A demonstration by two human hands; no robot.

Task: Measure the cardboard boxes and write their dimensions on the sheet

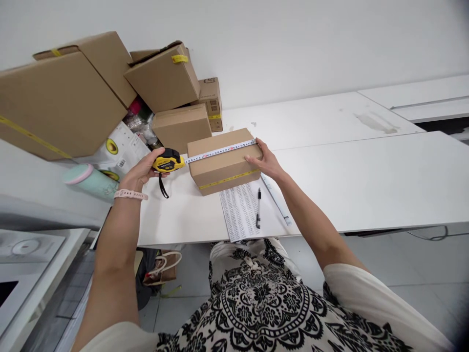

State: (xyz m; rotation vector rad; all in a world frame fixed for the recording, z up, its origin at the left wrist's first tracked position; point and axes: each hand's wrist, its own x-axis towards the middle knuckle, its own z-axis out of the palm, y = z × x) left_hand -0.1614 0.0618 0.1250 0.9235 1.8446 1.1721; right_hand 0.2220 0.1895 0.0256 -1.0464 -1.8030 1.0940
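A yellow-and-black tape measure [167,161] is gripped in my left hand [148,166], and its black wrist strap hangs below. Its white blade [220,150] stretches across the top of a closed cardboard box [227,164] with yellow tape along its front. My right hand [266,159] clasps the box's right end, thumb on the top and fingers over the far edge, where they meet the blade's end. Under the box's front lies a printed sheet of numbers [238,210], with a black pen [259,208] on it.
Several cardboard boxes [164,78] are stacked at the back left. A white carton with avocado prints [120,151] and a mint bottle [90,181] stand by my left arm. A flat whitish strip [276,200] lies right of the pen. The white table [348,186] extends rightward.
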